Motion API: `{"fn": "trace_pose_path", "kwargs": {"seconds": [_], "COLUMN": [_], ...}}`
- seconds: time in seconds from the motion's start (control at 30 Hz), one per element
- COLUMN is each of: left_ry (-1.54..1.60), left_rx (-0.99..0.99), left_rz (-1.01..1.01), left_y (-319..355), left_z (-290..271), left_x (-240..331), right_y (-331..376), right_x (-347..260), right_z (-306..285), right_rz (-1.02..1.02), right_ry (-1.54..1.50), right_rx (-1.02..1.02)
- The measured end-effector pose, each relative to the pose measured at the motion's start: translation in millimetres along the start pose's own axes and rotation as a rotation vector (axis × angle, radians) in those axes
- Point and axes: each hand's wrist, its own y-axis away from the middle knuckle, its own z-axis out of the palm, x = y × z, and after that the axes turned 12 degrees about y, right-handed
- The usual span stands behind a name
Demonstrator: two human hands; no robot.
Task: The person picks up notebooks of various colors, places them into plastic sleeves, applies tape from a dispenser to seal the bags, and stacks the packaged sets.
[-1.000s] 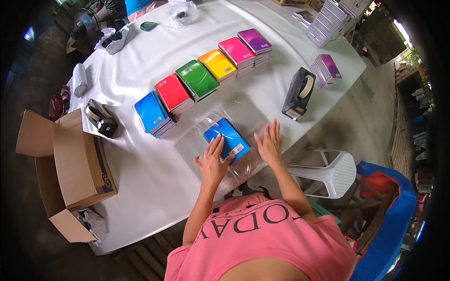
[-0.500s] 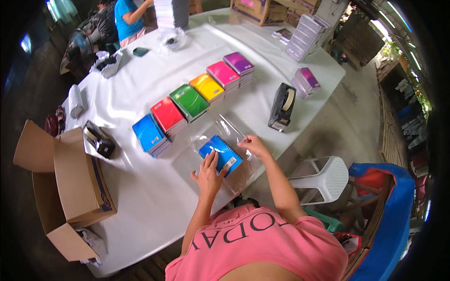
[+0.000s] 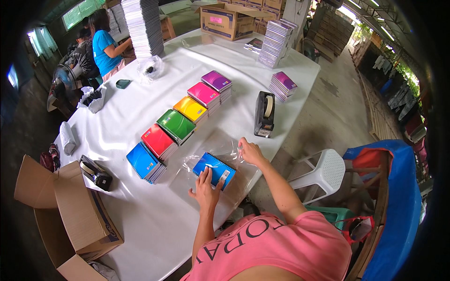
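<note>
A blue spiral notebook (image 3: 216, 172) lies on a thin sheet or bag of clear plastic (image 3: 186, 189) near the table's front edge. My left hand (image 3: 205, 189) rests on the notebook's lower left part, fingers spread. To the right of the notebook, my right hand (image 3: 249, 151) pinches the edge of the plastic, raised slightly. Just beyond them runs a diagonal row of spiral notebook stacks: blue (image 3: 143, 160), red (image 3: 158, 139), green (image 3: 176, 124), yellow (image 3: 190, 108), pink (image 3: 203, 93) and purple (image 3: 216, 80).
Black tape dispensers stand at right (image 3: 265, 114) and left (image 3: 95, 172). An open cardboard box (image 3: 77, 206) is at the left edge. Farther off are purple notebooks (image 3: 283, 85), tall stacks (image 3: 143, 30) and a seated person (image 3: 105, 47). A white stool (image 3: 328, 171) stands right of the table.
The view has tilted upward and shifted, showing more of the far room. My left hand stays on the notebook and my right hand still holds the plastic's edge.
</note>
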Motion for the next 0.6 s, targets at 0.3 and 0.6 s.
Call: {"fn": "trace_pose_path", "kwargs": {"seconds": [0.3, 0.6], "left_ry": [-0.057, -0.252], "left_rx": [0.004, -0.077], "left_rz": [-0.010, -0.123], "left_y": [-2, -18], "left_z": [0, -9], "left_x": [11, 44], "right_y": [11, 29], "right_x": [-4, -23], "right_z": [5, 42], "right_rz": [-0.259, -0.245], "right_ry": [0.142, -0.675], "right_rx": [0.557, 0.074]}}
